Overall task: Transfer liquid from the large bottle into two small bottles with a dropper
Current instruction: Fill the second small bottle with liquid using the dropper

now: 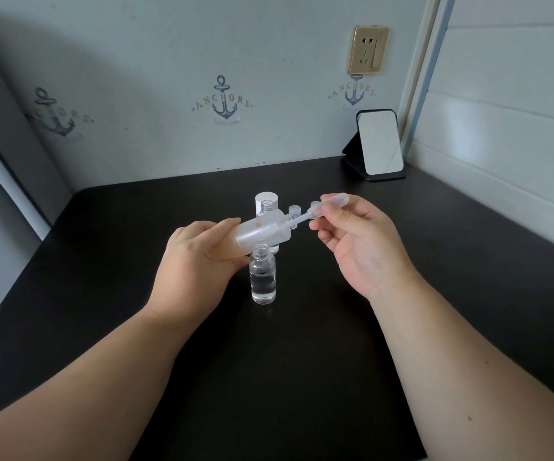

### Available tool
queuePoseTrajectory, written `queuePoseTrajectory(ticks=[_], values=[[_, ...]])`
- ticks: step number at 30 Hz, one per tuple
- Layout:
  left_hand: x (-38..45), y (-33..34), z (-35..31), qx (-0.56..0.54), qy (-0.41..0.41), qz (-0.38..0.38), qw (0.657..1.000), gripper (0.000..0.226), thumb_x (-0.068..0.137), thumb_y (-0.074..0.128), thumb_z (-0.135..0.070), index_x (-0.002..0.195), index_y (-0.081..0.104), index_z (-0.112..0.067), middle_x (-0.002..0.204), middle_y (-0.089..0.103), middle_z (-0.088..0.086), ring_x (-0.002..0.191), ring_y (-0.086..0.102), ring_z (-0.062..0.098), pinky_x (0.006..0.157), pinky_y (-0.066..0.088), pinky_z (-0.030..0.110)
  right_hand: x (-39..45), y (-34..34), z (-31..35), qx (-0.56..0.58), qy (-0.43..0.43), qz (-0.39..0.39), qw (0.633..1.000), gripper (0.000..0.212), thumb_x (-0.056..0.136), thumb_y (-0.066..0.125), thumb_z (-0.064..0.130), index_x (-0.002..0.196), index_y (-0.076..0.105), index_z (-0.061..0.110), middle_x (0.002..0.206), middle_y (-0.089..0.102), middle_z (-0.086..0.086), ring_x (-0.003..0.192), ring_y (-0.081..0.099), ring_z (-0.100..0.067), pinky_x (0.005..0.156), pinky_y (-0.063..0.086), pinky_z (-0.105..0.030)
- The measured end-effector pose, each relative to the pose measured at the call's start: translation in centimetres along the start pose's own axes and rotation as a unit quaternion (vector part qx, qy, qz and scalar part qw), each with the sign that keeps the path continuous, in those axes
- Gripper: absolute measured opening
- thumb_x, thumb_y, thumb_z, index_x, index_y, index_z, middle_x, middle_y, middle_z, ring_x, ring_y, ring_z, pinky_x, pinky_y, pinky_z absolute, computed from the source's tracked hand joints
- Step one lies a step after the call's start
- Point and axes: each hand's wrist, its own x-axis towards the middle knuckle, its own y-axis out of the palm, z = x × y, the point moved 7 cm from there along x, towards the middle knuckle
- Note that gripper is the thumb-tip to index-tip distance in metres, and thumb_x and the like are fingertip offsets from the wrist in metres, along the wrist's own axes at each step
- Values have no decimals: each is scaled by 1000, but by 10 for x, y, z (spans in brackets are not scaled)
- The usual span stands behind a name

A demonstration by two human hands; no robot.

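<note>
Bare forearms reach in from six o'clock over the black bench. Left hand wraps its curled fingers round the frosted translucent plastic large bottle, held off the bench and tipped nearly flat with its neck toward two o'clock. Right hand pinches the clear soft plastic dropper between thumb and fingertips near the bulb, its stem entering the bottle's mouth.

Directly below stands a small clear glass bottle, open-topped and roughly half full. A second small clear bottle stands at twelve o'clock behind the big one, beside a white cylindrical cap and small clear caps.

To draw well, I would tilt the bottle only until liquid pools at the neck, squeeze the bulb before the tip goes under, release slowly, and keep the mouth over the bench rather than over the open bottle.

Frosting hides the liquid level inside the big bottle, and the dropper tip vanishes in the neck. The rear bottle's fill is blocked from sight. A small black-framed mirror leans at two o'clock.
</note>
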Motion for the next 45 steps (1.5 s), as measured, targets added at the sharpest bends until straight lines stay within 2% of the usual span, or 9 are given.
queuePoseTrajectory(ticks=[6,10,18,24,29,33,39,42,45], values=[[0,0,1,-2,-2,3,1000,53,82,80,-29,133,65,-28,113,57,-14,114,49,19,93,34,26,3,-6,2,12,-10,-4,1000,18,86,72,11,103,75,17,92,77,-9,75,71,-18,70,55,-23],[0,0,2,-3,-7,5,1000,54,82,80,-31,134,65,-30,114,58,-13,115,49,19,94,34,27,2,-8,3,30,-11,-10,999,16,87,71,8,91,81,21,89,76,-8,71,66,-17,71,53,-24],[1,1,7,-12,-16,-1,1000,55,81,82,-32,133,65,-31,115,60,-12,114,50,18,95,37,28,5,-15,4,72,-1,-28,997,3,83,75,16,85,76,18,89,75,-8,72,68,-16,68,53,-24],[2,0,14,-4,-25,-16,1000,57,81,83,-30,135,62,-34,114,57,-17,114,48,16,95,33,25,8,-26,13,88,-28,-47,995,22,95,67,15,75,74,17,83,71,-1,73,65,-12,68,52,-22],[3,-5,22,-28,-53,-35,998,56,83,80,-29,135,61,-36,112,56,-18,115,50,17,97,38,30,9,-45,15,161,-35,-117,979,32,97,66,15,67,78,18,78,72,0,69,66,-11,67,50,-21],[4,-7,24,-49,-68,-40,996,48,85,76,-34,130,61,-41,102,57,-22,110,51,16,91,40,30,10,-54,17,180,-46,-144,972,38,97,66,16,61,77,20,76,71,4,68,65,-9,67,48,-20],[5,-8,23,-73,-71,-31,994,35,86,73,-41,118,61,-43,88,62,-20,99,57,22,78,46,35,9,-57,16,227,-44,-161,960,28,94,69,15,68,76,15,77,70,2,67,65,-11,64,49,-22],[4,-6,25,-104,-80,-30,991,24,87,73,-42,104,60,-51,88,63,-21,86,63,13,71,55,38,9,-57,17,229,-41,-167,958,28,95,69,15,67,75,13,75,67,1,65,63,-11,62,48,-22],[4,-7,25,-122,-86,-34,988,32,87,75,-44,91,53,-67,94,61,-34,88,60,-8,64,46,18,8,-58,17,239,-39,-175,954,29,95,67,12,67,76,12,73,67,-1,62,60,-12,60,47,-22]])
